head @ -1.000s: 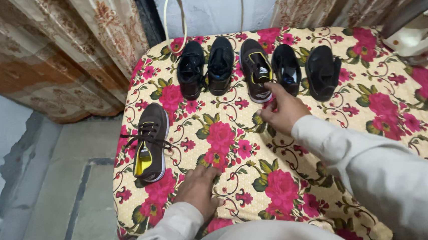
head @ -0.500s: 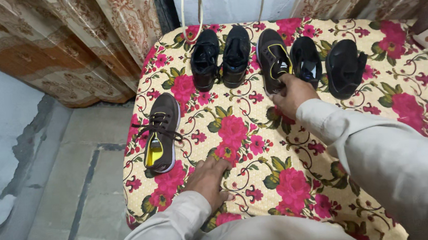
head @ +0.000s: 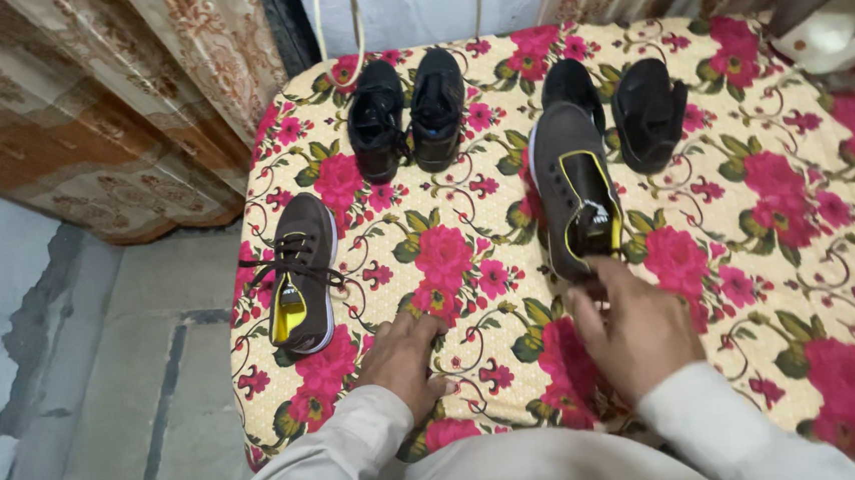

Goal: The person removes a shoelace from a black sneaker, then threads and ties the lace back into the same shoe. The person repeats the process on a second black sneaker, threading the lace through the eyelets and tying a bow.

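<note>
Now we had the grey shoe with yellow trim (head: 574, 190) out of the back row and down near us, its heel at our right hand (head: 634, 331). 1 second earlier it stood between the black pair and the glossy shoe, with our fingers just reaching its heel; half a second earlier we gripped it there. So the pull toward us was done, and that shoe sat well apart from its old slot, toe pointing away.

Right hand: fingers curled at the heel collar, looked like a light pinch, but we could not tell if it truly clamped. Left hand (head: 403, 364): flat, fingers pressed together on the floral cloth (head: 769, 246), holding nothing, same spot as before.

Count:
- 6 shoes total
- 2 black lace-ups, as a pair (head: 407, 116), at the far edge
- 1 glossy black shoe (head: 571, 82), partly hidden behind the grey one
- 1 black slip-on (head: 647, 114), far right
- 1 brown shoe with yellow insole (head: 300, 274), left side, unmoved
- 2 hands, both ours
</note>
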